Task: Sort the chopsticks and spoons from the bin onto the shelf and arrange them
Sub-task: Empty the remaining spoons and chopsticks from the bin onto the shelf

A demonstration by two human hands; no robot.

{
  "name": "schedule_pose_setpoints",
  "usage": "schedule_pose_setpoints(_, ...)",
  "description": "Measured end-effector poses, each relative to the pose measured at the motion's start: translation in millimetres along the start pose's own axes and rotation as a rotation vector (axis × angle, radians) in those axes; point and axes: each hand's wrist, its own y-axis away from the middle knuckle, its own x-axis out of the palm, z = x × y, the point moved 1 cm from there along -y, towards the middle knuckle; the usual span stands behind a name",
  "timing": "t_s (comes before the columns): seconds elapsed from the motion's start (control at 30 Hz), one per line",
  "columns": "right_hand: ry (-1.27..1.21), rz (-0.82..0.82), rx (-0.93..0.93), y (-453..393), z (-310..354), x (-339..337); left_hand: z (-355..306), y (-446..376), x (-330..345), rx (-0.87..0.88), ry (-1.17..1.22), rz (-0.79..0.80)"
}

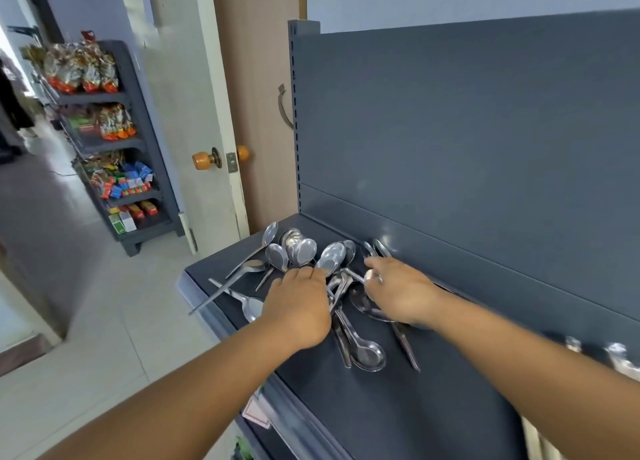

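Head view: spoons [313, 262] heaped unsorted on shelf [398, 407], around both hands' curled fingers [304, 272] gripping handles; arranging left, no chopsticks seen.

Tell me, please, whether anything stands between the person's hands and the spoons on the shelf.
Nothing visible does. The left hand and the right hand are already down on the heap of spoons on the grey shelf. The pile itself is tangled, handles crossing, so singling out one spoon may take some untangling.
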Motion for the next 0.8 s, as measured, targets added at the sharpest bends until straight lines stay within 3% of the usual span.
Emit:
schedule_pose_setpoints(0.17,0.014,-0.039,0.016,60,-3,-5,-25,36,-13,0.135,0.011,-0.026)
schedule_pose_setpoints(0.8,0.054,-0.332,0.373,339,-62,-41,-189,192,-40,0.741,0.073,-0.029)
